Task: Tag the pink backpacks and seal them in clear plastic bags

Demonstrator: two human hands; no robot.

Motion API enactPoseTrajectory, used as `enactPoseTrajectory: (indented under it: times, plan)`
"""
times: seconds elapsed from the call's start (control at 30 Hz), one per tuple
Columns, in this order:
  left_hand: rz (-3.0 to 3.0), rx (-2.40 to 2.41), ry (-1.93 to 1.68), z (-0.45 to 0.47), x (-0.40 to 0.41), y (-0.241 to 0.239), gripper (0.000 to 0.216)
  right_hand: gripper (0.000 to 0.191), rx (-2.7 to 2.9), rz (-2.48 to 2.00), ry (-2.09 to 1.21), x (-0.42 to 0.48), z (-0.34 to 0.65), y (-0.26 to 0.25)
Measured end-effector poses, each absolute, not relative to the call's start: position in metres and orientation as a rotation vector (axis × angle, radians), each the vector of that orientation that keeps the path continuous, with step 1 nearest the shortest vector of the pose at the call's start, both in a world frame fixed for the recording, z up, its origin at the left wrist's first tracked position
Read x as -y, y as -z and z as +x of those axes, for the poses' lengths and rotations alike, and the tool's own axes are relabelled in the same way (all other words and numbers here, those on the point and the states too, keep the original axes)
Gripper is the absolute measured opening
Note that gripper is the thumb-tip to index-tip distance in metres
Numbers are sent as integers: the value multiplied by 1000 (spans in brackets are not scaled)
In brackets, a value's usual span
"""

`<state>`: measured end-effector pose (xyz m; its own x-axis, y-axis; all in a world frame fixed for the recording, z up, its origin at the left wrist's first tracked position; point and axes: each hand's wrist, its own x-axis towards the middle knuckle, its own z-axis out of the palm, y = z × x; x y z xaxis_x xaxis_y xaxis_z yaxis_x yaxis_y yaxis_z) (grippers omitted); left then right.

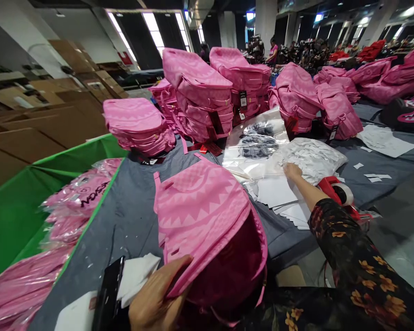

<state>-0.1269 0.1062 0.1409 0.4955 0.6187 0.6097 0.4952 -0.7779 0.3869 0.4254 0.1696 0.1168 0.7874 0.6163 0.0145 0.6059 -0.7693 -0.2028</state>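
Note:
A pink backpack (207, 207) with a pale zigzag print lies in front of me, its main compartment gaping toward me. My left hand (162, 294) grips the edge of its opening, thumb on the outside. Farther off, my right hand (292, 172) is at the near left side of a clear plastic bag (313, 158) full of small white packets. Its fingers are curled, and what they hold, if anything, is hidden. Beneath that arm lie white paper sheets (278, 191). Beside them is a clear plastic bag with black print (257, 142).
Stacked pink backpacks (202, 101) stand along the table's far side. A red tape dispenser (340, 193) is by my right forearm. At left, a green-lined bin (20, 207) holds bagged pink backpacks. A black phone-like object (108, 289) lies near my left hand. People work far back.

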Motion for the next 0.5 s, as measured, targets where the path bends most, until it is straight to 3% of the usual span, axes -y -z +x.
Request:
enactPoseTrajectory:
  times: [0.1,0.23,0.4,0.5]
  plan:
    - [2583,-935,-1202,-119,-104,-150,24,34,1045,-2613,122,-147,400,-139]
    - [2537,-1216,-1329,-101,-129,-192,28,29,1401,-1704,516,-74,315,-147]
    - [2424,-1195,-1308,-77,-180,-240,29,19,2238,-944,-86,-9,186,-118]
    - [2367,-1116,-1289,-73,-189,-250,29,28,2254,-899,-75,-44,155,-112]
